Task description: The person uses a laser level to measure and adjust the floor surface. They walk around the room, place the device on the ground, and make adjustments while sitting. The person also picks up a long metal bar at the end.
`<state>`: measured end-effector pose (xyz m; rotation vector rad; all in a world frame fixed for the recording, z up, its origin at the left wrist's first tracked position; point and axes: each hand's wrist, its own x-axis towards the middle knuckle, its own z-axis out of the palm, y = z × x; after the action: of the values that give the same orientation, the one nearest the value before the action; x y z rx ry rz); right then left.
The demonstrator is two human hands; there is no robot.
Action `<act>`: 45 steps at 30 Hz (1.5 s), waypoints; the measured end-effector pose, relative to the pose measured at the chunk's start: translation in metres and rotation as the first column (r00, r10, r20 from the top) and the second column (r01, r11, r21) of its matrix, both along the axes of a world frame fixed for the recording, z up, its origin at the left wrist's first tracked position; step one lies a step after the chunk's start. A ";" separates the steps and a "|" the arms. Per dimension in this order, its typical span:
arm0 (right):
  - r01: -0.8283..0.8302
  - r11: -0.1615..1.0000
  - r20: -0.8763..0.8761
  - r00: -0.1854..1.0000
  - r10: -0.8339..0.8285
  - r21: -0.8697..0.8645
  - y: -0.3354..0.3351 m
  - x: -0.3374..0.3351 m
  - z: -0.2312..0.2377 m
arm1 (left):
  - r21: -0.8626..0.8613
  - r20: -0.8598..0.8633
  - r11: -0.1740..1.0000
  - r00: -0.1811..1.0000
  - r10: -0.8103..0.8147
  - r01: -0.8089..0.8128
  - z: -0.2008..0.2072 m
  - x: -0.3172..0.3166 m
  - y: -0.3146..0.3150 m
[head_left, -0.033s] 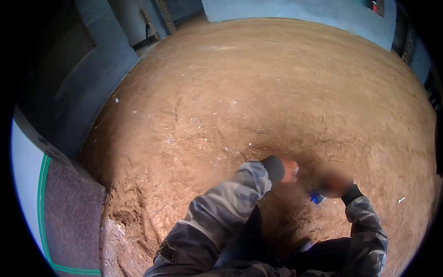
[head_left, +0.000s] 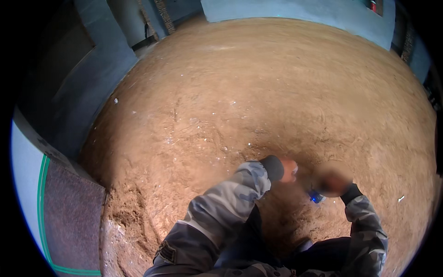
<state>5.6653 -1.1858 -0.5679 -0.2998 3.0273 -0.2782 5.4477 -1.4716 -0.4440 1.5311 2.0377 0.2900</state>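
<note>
My left hand (head_left: 289,171) reaches forward over the brown earth floor (head_left: 258,78), its fingers curled closed. A pale spot shows at the fingertips, too small to name. To its right is my right hand (head_left: 336,181), smeared by a round blur that hides the fingers. Just below and left of it is a small device (head_left: 316,197) with a glowing blue light. Whether the right hand holds this device or only lies close to it is unclear. Both forearms wear grey camouflage sleeves (head_left: 230,194) with dark cuffs.
A dark brown panel (head_left: 74,217) with green edge stripes stands at the lower left, beside a mound of loose soil (head_left: 131,217). Blue-grey walls (head_left: 295,10) bound the floor. Small white scraps (head_left: 116,100) lie scattered about. My dark-trousered legs (head_left: 244,240) are below.
</note>
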 end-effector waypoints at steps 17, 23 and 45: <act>0.191 0.960 0.017 0.981 -0.192 -0.202 -0.022 -0.016 0.052 | -0.027 0.109 0.990 0.985 -0.137 0.141 0.021 -0.003 0.007; 0.216 0.953 -0.091 0.967 -0.239 -0.213 -0.022 -0.006 0.037 | -0.017 0.157 0.990 0.978 -0.136 0.140 0.006 -0.004 0.007; 0.218 0.958 0.157 0.956 -0.248 0.188 -0.035 -0.026 0.026 | -0.076 0.118 0.994 0.990 -0.074 0.084 0.015 -0.003 0.007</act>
<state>5.6390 -1.2207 -0.5417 0.0934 2.8803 -0.0577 5.4447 -1.4647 -0.4289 1.5067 1.8725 0.2561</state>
